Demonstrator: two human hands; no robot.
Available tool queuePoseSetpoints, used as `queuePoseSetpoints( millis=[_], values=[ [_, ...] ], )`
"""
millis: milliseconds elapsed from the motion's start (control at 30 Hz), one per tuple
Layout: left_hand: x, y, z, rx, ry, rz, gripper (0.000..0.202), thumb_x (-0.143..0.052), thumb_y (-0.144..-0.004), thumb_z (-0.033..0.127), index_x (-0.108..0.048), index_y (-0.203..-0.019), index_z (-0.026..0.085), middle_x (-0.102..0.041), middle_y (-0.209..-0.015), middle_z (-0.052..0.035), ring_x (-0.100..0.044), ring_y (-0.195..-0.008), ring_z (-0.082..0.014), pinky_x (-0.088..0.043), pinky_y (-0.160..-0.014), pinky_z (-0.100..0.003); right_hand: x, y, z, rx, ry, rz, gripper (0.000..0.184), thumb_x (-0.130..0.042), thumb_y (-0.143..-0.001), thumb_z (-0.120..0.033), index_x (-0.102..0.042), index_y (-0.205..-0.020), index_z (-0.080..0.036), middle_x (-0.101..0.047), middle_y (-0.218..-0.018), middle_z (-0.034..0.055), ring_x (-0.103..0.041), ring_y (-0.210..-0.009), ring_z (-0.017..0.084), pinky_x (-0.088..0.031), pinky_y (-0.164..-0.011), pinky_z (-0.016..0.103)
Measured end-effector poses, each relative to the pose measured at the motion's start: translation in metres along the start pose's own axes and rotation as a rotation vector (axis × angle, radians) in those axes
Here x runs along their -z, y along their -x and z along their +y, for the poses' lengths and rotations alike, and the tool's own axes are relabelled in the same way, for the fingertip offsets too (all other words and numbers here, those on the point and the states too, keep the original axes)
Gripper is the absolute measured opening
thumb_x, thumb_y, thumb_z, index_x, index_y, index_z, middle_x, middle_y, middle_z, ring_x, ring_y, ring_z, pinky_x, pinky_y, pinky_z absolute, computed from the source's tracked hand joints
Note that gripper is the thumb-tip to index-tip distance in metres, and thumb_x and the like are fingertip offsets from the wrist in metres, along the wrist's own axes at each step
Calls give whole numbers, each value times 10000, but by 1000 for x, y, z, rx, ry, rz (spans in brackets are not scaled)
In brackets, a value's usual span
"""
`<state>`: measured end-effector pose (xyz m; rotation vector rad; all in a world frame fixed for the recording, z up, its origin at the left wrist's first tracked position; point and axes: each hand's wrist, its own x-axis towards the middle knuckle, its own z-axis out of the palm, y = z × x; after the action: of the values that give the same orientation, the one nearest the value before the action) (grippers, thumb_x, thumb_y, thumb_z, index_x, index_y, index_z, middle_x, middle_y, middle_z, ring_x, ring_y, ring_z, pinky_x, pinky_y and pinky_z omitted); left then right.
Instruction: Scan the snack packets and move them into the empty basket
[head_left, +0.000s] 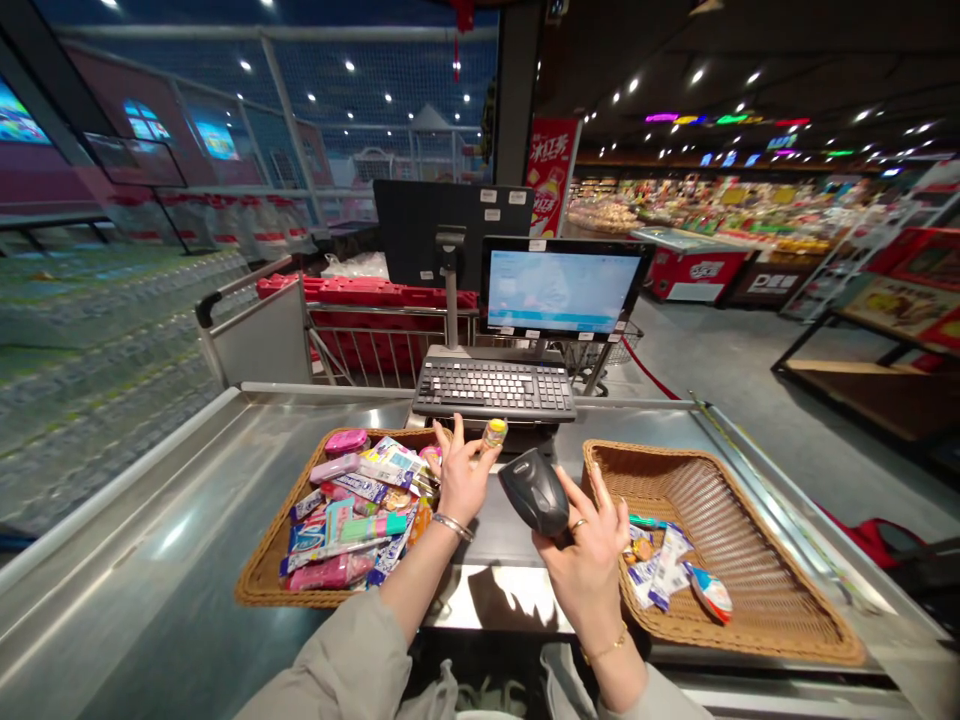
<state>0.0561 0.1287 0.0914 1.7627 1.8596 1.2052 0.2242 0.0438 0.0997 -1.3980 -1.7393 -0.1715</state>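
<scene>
One yellow-topped item point(495, 433) in left hand point(463, 480); right hand point(589, 560): scanner point(535, 490).

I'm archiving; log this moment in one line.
Left hand holding small yellow-topped container; right hand holding black handheld scanner; left brown wicker basket: colourful packets

The yellow-topped item point(495, 432) is too small to identify (screen text point(559, 288) too).

Small container point(494, 432): yellow-topped, paler below, top end up and leaning slightly; pinched in the fingertips of the left hand point(461, 482), raised; its lower part is partly hidden.
Handheld barcode scanner point(534, 490): black, with a broad rounded head; held in the right hand point(589, 560), handle mostly hidden, head tilted leftward.
Spacing: container just beside the scanner's head, apart from it.
</scene>
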Motion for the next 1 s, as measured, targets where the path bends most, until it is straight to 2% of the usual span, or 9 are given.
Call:
queuePoseSetpoints(
  millis=[467,667,1000],
  values=[
    [-5,-3,2,-1,21,-27,206,-588,-875,403,-686,-846,224,-273,-1569,-57,37,-1476,-376,0,-1063,-753,6,2,1,12,15,-34,323,-584,-752,-194,-628,-1067,-254,-623,-1285,31,-300,-1412,316,-150,-1107,609],
    [-8,-4,4,-9,30,-11,237,-594,-868,432,-677,-795,222,-291,-1565,-54,38,-1477,-375,-19,-1051,-767,9,2,0,29,29,-36,356,-585,-757,-193,-623,-1104,-265,-629,-1275,27,-301,-1412,311,-149,-1114,601],
    [-5,-4,14,-25,7,-27,213,-598,-870,413,-679,-803,227,-316,-1557,-46,39,-1478,-372,0,-1038,-779,11,7,4,-52,32,11,263,-588,-770,-214,-639,-1027,-240,-617,-1290,54,-297,-1414,311,-152,-1115,632]
  ],
)
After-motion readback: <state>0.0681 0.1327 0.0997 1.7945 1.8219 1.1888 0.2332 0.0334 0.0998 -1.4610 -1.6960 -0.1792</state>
